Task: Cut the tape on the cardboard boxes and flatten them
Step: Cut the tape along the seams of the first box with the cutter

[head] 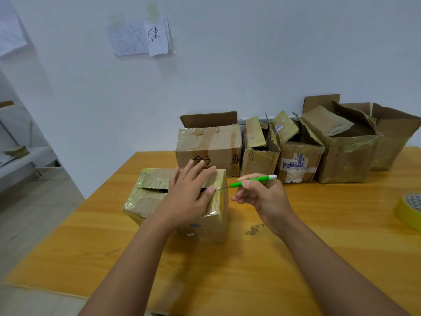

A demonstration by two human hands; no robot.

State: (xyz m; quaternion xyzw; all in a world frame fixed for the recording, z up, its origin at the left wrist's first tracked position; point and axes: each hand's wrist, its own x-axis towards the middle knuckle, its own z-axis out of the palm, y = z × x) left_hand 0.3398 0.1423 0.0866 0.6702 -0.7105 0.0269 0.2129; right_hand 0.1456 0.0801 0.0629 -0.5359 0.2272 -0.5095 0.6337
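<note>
Taped box near centre of table. Left hand flat, fingers straight, pressing box top. Right hand grips green cutter just right of box; blade tip at right end of top seam, seam running left–right.

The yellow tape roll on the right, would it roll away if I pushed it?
Probably not as it lies: the yellow tape roll seems to rest on its flat side on the wooden table, so it would likely slide. Stood on edge, it might roll. It looks light and stiff.
</note>
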